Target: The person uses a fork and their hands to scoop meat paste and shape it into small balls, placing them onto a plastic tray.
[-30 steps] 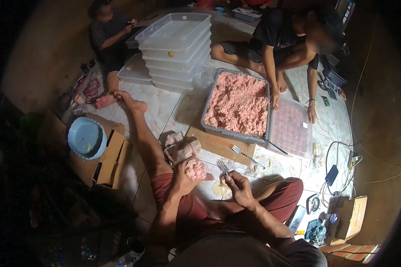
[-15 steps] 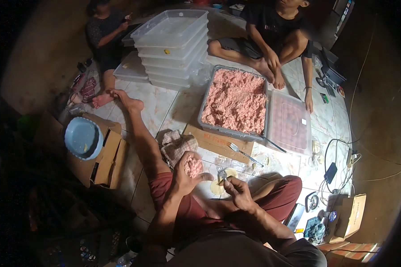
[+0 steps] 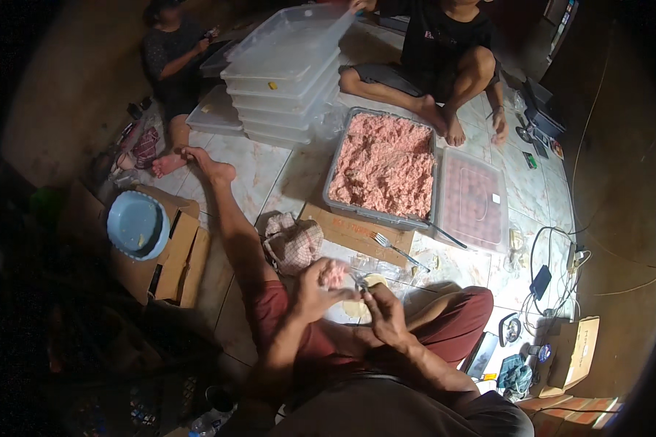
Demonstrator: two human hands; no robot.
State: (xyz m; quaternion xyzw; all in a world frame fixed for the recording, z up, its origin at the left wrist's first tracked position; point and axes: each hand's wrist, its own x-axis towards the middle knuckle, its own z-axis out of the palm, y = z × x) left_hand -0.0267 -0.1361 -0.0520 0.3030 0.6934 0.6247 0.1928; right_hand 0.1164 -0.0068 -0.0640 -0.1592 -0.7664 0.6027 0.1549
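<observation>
My left hand (image 3: 315, 295) is curled round a lump of pink minced meat (image 3: 334, 275), which bulges out at the top of the fist. Close beside it, my right hand (image 3: 386, 313) grips a small metal utensil (image 3: 361, 284), possibly a spoon; its tip is blurred and lies near my left thumb. Partly hidden below my hands is a pale round disc (image 3: 357, 309). Ahead stands a grey tub (image 3: 329, 195) heaped with minced meat (image 3: 383, 164). A fork (image 3: 397, 250) lies on the flattened cardboard (image 3: 328, 226) before the tub.
Right of the tub sits a lidded clear box (image 3: 474, 200) of pink balls. Stacked clear trays (image 3: 273, 102) rise at the far left; a person (image 3: 452, 44) grasps the top one. A blue basin (image 3: 138, 226), checked cloth (image 3: 295, 242) and cables (image 3: 543, 251) lie around.
My left hand has turned and come right, against the utensil in my right hand. Across from me, the person has let go of the lidded box's side and lifted an edge of the top tray.
</observation>
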